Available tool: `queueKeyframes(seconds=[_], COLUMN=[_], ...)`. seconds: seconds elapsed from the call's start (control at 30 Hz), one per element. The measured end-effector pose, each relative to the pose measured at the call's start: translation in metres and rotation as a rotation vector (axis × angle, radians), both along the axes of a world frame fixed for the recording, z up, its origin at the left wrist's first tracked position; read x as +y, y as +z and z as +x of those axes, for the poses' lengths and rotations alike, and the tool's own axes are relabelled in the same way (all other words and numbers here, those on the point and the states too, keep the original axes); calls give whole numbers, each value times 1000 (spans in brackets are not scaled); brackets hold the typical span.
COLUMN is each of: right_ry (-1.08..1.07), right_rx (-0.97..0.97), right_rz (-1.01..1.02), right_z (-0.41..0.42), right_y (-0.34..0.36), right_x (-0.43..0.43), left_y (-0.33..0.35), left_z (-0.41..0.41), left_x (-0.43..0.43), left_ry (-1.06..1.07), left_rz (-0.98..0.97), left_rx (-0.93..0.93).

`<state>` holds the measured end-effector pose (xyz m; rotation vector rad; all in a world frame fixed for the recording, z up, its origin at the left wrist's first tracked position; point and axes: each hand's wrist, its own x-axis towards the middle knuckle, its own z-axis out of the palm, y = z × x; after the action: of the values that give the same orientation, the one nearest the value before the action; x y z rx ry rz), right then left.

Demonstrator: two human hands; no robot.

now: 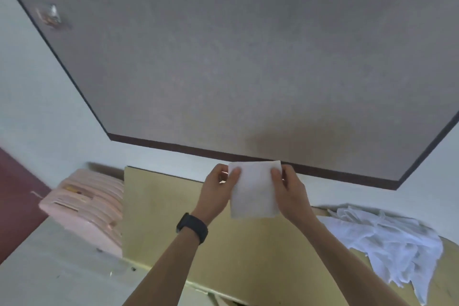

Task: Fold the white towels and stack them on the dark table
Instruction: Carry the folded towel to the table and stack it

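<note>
Fingers [234, 173] of the left hand [216, 191] pinch one side of the folded white towel [254, 191] and the right hand [290, 194] pinches the other, holding it seemingly just over the near edge of the dark bench [223, 69]. Let go unevenly, the fold could open or slide off that edge; loose towels [380, 236] lie rightward.

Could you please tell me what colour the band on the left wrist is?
The wristband is plain black; the head view, the only one, shows it clearly.

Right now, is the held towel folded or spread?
Folded: towel is a small flat square, pinched between left hand and right hand.
</note>
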<state>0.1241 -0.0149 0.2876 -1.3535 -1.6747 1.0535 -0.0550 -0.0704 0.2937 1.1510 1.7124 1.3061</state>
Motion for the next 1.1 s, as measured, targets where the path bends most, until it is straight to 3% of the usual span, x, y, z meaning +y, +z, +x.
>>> queueKeyframes(seconds=[0.2,0.5,0.77,1.0,1.1], right_ry=[143,559,1017,1445,1581], right_rx=[36,-33,-164,-66,-3], right_rz=[98,59,248,47,-86], right_z=[-46,-100,-188,-255,-275], right_y=[35,12,1,14,15], right_x=[-39,-178,-398,-647,-760], left_y=[33,9,6,3,8], left_z=[5,-10,-34,-52,-49], left_x=[-61,-247,-489,-753,-870], left_ry=[313,761,1275,1670,1758], left_rz=[32,-42,-161,-70,-121], left_rx=[136,85,81,11,88])
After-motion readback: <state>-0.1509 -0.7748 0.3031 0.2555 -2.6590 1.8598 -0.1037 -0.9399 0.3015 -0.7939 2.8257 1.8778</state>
